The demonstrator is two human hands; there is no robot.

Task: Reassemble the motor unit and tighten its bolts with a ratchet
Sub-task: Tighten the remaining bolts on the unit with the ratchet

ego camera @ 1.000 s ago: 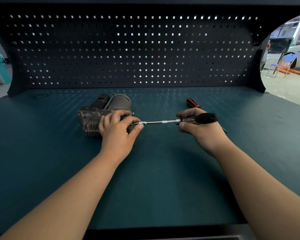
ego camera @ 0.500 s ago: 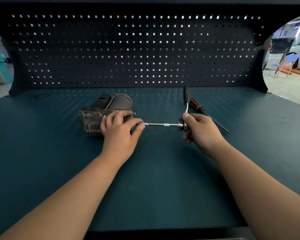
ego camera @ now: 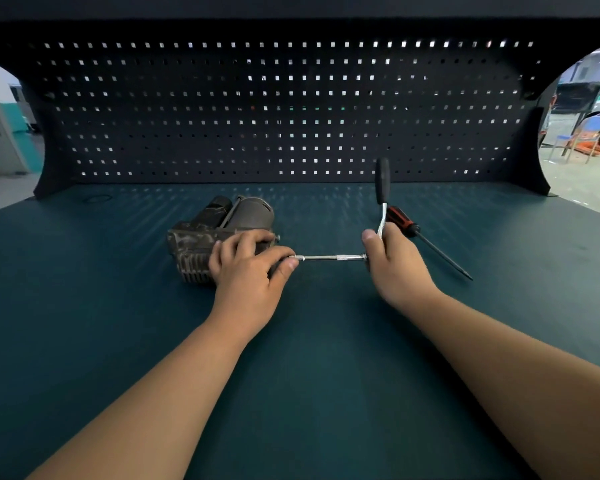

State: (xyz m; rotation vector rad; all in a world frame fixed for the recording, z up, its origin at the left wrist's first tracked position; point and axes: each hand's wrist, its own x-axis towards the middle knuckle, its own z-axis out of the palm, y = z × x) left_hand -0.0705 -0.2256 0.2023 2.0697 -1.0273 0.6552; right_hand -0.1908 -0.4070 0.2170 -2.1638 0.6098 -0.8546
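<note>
A grimy grey motor unit (ego camera: pixel 219 230) with cooling fins lies on the dark green bench, left of centre. My left hand (ego camera: pixel 246 268) grips its right end, thumb beside the socket. A ratchet (ego camera: pixel 381 188) with a black handle stands upright, and its silver extension bar (ego camera: pixel 333 258) runs level from the ratchet head to the motor's right end. My right hand (ego camera: pixel 392 258) grips the ratchet at its head, covering the joint with the bar. The bolt itself is hidden behind my left hand.
A screwdriver (ego camera: pixel 426 240) with a red and black handle lies on the bench just behind my right hand, tip pointing right and toward me. A black pegboard (ego camera: pixel 291 112) closes the back. The bench top (ego camera: pixel 309 358) is dark green.
The ratchet handle has swung from lying level to the right up to upright, pointing away from me. My left hand and the motor unit have stayed put.
</note>
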